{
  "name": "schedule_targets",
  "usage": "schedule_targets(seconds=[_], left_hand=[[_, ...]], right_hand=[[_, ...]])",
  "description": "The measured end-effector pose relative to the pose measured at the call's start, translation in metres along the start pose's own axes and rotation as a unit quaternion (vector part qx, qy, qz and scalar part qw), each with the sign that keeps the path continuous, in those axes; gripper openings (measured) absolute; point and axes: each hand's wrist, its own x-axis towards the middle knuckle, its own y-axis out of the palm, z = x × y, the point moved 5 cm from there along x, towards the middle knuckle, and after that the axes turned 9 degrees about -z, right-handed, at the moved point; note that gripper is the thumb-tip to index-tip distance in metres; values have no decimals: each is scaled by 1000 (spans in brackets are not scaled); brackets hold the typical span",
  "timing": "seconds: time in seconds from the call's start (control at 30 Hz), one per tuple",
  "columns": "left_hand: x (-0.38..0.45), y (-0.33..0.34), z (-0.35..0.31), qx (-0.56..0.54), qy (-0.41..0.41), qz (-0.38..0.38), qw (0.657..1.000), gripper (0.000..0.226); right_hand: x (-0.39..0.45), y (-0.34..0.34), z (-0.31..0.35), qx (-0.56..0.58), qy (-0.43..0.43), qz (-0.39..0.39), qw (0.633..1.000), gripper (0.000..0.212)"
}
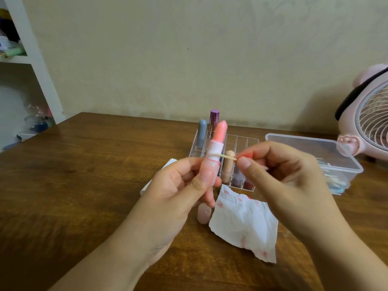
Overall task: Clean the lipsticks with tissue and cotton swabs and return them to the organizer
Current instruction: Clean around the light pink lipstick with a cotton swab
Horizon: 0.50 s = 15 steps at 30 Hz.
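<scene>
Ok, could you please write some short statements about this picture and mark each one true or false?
1. The left hand grips the uncapped pink lipstick upright. True.
2. The right hand pinches a metal tweezer. False: it pinches a wooden-stick cotton swab against the lipstick's collar.
3. The stained white tissue lies on the brown wooden table. True.
4. The clear plastic organizer holds no lipsticks. False: a grey, a purple and a beige one stand in it.

Beige wall [189, 49] behind wooden table [84, 185], white shelf [35, 59] left.
</scene>
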Motion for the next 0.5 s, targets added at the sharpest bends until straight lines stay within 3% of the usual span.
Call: schedule_targets(seconds=[0.1,0.33,0.5], left_hand=[[1,-2,-1,2,14,-7,1000,16],[2,-3,1,14,33,-10,999,11],[2,-4,0,7,34,-12,999,12]], right_hand=[[-1,4,0,6,4,19,1000,5],[1,-5,1,2,-7,-29,1000,7],[-1,3,1,-11,-8,14,1000,6]])
